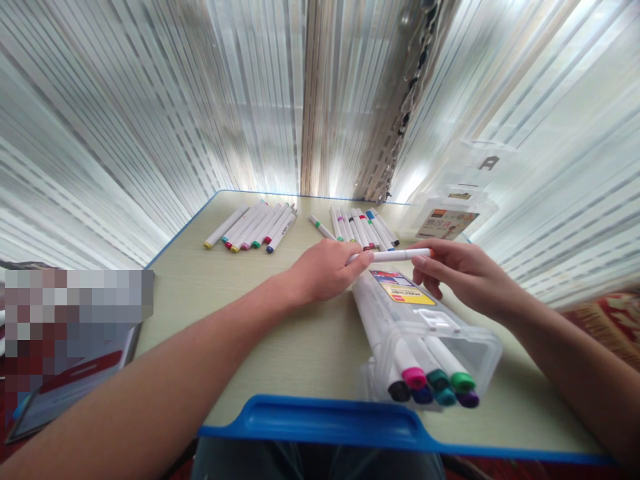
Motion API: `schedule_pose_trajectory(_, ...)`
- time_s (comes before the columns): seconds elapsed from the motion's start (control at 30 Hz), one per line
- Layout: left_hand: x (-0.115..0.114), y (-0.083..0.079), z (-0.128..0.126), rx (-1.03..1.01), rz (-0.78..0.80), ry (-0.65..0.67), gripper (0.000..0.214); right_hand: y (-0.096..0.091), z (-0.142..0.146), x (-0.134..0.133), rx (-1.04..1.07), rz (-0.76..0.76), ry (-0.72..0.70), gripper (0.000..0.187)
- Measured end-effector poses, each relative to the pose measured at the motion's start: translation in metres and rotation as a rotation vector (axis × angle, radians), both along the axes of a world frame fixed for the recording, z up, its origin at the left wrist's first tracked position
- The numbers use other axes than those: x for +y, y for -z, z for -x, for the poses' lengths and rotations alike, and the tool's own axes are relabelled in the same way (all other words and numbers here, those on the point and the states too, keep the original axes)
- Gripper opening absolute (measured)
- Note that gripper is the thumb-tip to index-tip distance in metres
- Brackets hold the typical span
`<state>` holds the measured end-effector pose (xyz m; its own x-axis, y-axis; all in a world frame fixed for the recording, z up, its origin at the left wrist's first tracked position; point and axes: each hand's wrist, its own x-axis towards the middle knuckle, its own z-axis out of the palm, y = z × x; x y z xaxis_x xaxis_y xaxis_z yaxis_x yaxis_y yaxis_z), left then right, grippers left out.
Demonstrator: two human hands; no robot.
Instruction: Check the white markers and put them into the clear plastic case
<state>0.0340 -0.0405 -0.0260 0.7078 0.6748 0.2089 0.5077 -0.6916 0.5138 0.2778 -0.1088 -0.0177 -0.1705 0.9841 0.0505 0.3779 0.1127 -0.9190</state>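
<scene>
Head view. White marker held roughly level above the far part of the clear case, spanning both hands. Left hand: thumb and fingers closed on the marker's left end. Right hand: thumb and forefinger pinching near the orange end, other fingers curled over the case label. Whether those fingers touch the case cannot be told.

Case lies on the table, mouth toward the person, marker caps showing there. Beyond the hands: left marker group, right marker group.

Handling notes (judgement): a barrel this slim probably rolls under uneven pressure, so light, opposed fingertip grips should serve best. Any pull or twist should run along the barrel's axis, wrists clear of the case so it does not slide.
</scene>
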Motion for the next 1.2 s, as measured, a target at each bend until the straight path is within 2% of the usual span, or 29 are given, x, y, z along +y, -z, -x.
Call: schedule_pose_trajectory(1.2,0.0007,0.001,0.0003,0.006,0.014,-0.001,0.045,-0.0018,0.0004,-0.0015,-0.017,-0.007,0.01,0.036)
